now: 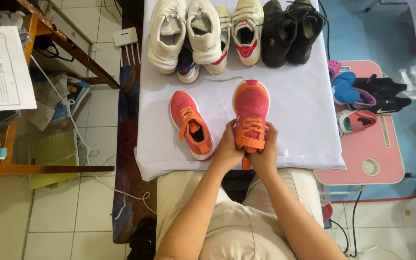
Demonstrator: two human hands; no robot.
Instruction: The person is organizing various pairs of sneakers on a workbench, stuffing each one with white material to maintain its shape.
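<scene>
Resting toe-away on the white cloth [304,120], the pink shoe [250,103] is gripped at its heel end by the left hand [227,149] and right hand [266,151], fingers closed about the orange strap [250,142], seemingly for steadiness; its mate [191,123] lies just beside it.

White tiled floor [54,216], pink side table [362,149]

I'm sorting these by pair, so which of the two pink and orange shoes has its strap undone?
The pink shoe on the left, lying free and angled, strap loose. Both hands, left hand and right hand, grip the other pink shoe.
</scene>
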